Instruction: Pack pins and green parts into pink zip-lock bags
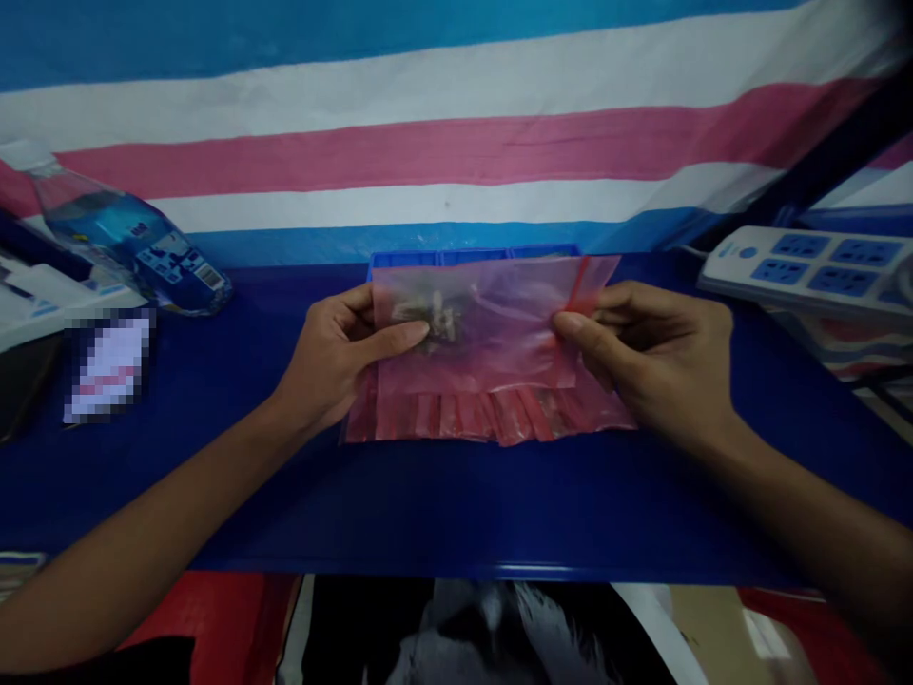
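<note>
Both hands hold a translucent pink zip bag [492, 314] up above the table. My left hand [339, 357] pinches its left end, thumb in front, beside a clump of small metallic-looking pieces [446, 319] inside. At the other end, my right hand [656, 352] grips near the red zip strip [579, 281], thumb and fingers closed on the plastic. Below and partly behind this bag lies a row of several more pink bags [463, 419], overlapping. A blue divided tray [428, 259] shows only its back edge; the held bag hides the rest.
On the left, a plastic bottle with blue liquid [143, 238] leans sideways near a white object [64, 285] and a dark flat item [25, 381]. A white power strip [806, 262] sits at the right. A striped sheet [456, 152] hangs behind the blue table [442, 514].
</note>
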Demonstrator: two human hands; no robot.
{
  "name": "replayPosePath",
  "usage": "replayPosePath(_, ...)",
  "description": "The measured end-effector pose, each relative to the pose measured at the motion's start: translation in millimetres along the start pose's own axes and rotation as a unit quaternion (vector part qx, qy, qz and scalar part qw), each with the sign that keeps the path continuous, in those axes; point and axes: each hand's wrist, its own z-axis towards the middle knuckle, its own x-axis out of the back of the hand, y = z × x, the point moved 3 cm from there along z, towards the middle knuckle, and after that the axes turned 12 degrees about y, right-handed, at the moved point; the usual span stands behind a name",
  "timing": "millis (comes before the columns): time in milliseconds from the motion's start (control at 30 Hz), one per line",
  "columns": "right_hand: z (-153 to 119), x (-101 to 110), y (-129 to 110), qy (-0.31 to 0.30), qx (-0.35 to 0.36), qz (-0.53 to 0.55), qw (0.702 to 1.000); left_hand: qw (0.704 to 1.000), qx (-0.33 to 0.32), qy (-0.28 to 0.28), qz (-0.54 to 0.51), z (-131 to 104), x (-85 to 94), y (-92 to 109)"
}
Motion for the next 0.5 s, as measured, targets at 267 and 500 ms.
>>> replayPosePath(267,-5.4,-0.7,-1.3,-0.031,0.0,0.015,0.999,1.0,0.003,-0.005,-0.026,-3.6,-8.5,1.4)
replayPosePath(500,-6.0,-1.1,-6.8,-0.022,0.027,-0.018,0.999,0.996,-0.082,0.015,0.019,-1.3,0.3,-4.2)
